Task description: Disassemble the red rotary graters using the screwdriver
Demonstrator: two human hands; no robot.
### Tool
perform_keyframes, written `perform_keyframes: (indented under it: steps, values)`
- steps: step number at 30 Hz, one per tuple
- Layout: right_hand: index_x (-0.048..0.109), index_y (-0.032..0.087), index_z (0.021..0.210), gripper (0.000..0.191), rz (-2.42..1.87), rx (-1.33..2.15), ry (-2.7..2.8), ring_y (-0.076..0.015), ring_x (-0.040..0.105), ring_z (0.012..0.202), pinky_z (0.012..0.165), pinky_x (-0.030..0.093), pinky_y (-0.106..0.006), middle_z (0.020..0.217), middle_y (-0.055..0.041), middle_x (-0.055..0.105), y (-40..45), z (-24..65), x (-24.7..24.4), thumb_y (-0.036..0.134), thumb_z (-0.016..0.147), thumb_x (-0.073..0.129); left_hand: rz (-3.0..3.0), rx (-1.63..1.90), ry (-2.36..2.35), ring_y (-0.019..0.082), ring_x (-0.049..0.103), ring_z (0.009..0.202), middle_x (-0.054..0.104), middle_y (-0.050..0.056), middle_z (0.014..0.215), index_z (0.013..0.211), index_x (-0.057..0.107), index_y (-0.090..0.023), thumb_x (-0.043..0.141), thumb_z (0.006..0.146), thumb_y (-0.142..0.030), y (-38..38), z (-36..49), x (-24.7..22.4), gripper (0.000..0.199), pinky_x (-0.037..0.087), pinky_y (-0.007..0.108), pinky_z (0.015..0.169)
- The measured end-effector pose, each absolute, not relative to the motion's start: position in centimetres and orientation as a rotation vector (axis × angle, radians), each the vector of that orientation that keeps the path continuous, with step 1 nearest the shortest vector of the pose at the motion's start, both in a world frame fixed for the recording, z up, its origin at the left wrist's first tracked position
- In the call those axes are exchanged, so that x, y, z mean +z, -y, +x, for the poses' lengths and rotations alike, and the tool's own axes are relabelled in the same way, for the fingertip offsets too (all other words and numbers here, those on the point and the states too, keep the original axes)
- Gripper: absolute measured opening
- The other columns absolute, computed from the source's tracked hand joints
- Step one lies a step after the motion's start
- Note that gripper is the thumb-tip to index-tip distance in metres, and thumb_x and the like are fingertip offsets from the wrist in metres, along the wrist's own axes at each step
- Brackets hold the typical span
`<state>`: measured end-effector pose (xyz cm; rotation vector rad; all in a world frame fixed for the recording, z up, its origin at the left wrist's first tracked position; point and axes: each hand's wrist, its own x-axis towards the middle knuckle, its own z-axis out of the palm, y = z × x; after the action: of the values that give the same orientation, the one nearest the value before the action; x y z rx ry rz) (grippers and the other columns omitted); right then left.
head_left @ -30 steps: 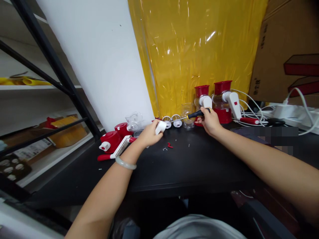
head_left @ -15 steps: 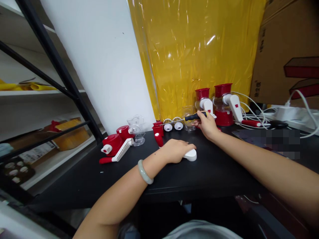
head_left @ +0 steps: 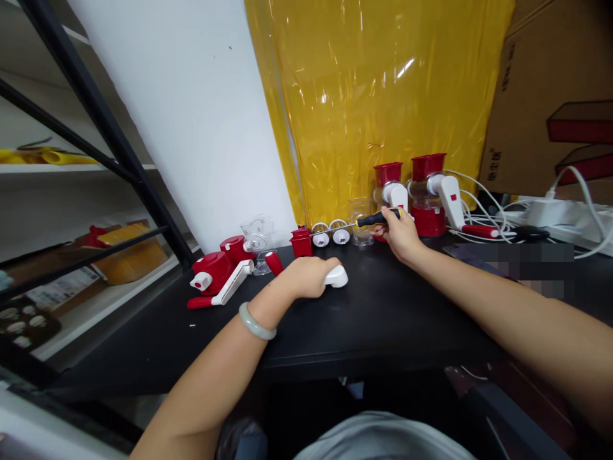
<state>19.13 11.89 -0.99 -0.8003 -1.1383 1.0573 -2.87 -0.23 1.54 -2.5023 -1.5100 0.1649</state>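
My left hand [head_left: 309, 276] is closed around a white crank handle [head_left: 336, 276], just above the black table. A red grip [head_left: 274, 262] sticks out on the far side of that hand and looks like part of the same crank. My right hand [head_left: 400, 235] grips a screwdriver [head_left: 371, 219] with a black and yellow handle; its thin shaft points left toward the red hoppers. Those small red hoppers [head_left: 301, 243] stand behind my left hand. Beside them are two white round drums [head_left: 340, 236], and a clear plastic housing [head_left: 363, 237] sits behind the screwdriver.
Two assembled red-and-white rotary graters [head_left: 428, 220] stand at the back right, near white cables and a power strip [head_left: 582, 231]. To the left lie red bases [head_left: 214, 273] with another crank [head_left: 233, 282] and clear housings [head_left: 258, 233]. A black-framed shelf [head_left: 138, 185] borders the left.
My left hand has moved left with the crank handle, and the red grip has swung leftward. My right hand still holds the screwdriver in nearly the same place.
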Motion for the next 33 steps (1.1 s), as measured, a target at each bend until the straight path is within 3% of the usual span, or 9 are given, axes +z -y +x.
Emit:
perform_keyframes:
  steps: [5,9,13,16,20,33]
  values:
    - [0.041,0.028,0.092,0.028,-0.771,1.042,1.069,-0.0162,0.059,0.055,0.066,0.062,-0.035,0.059,0.0078,0.048,-11.9,19.4,-0.5,0.048,0.089,0.06,-2.461,-0.092,1.696,0.032,0.073,0.095,0.076,0.014,0.105,0.12,0.064,-0.019,0.059,0.08,-0.018,-0.5,-5.5,2.6,0.041,0.054,0.04,0.083]
    - [0.045,0.027,0.089,0.021,-0.716,1.046,0.978,-0.0145,0.052,0.051,0.061,0.06,-0.033,0.06,0.0067,0.049,-12.2,20.1,0.0,0.04,0.086,0.06,-2.43,-0.732,1.726,0.028,0.071,0.102,0.074,0.011,0.108,0.11,0.065,-0.017,0.06,0.078,-0.021,-1.6,-8.3,3.2,0.032,0.057,0.041,0.09]
    - [0.048,0.026,0.081,0.019,-0.595,1.101,0.89,-0.0126,0.049,0.05,0.051,0.053,-0.028,0.061,0.005,0.05,-12.7,20.6,0.2,0.039,0.081,0.063,-2.172,-1.714,1.885,0.021,0.072,0.074,0.07,0.005,0.087,0.122,0.059,-0.015,0.065,0.079,-0.032,-2.4,-9.8,3.5,0.046,0.059,0.032,0.061]
    - [0.051,0.023,0.074,0.017,-0.468,1.21,0.776,-0.0099,0.045,0.045,0.044,0.047,-0.025,0.062,0.0034,0.054,-12.7,20.5,0.1,0.035,0.079,0.063,-2.105,-2.164,1.784,0.015,0.065,0.056,0.063,-0.002,0.071,0.122,0.057,-0.015,0.07,0.074,-0.037,-2.7,-9.8,3.5,0.054,0.056,0.028,0.052]
    - [0.055,0.022,0.072,0.012,-0.421,1.294,0.712,-0.0083,0.044,0.042,0.041,0.047,-0.022,0.062,0.0027,0.057,-12.4,20.5,0.2,0.028,0.079,0.062,-2.121,-2.267,1.706,0.013,0.059,0.047,0.059,-0.007,0.061,0.116,0.059,-0.015,0.073,0.072,-0.035,-3.0,-9.3,2.8,0.051,0.055,0.028,0.05]
    - [0.054,0.021,0.071,0.019,-0.453,1.309,0.665,-0.0095,0.044,0.042,0.043,0.049,-0.022,0.054,0.0032,0.052,-12.1,20.8,0.9,0.024,0.089,0.054,-2.131,-2.216,1.946,0.012,0.059,0.046,0.06,-0.006,0.061,0.104,0.054,-0.018,0.073,0.079,-0.021,-4.0,-7.8,0.7,0.032,0.052,0.025,0.048]
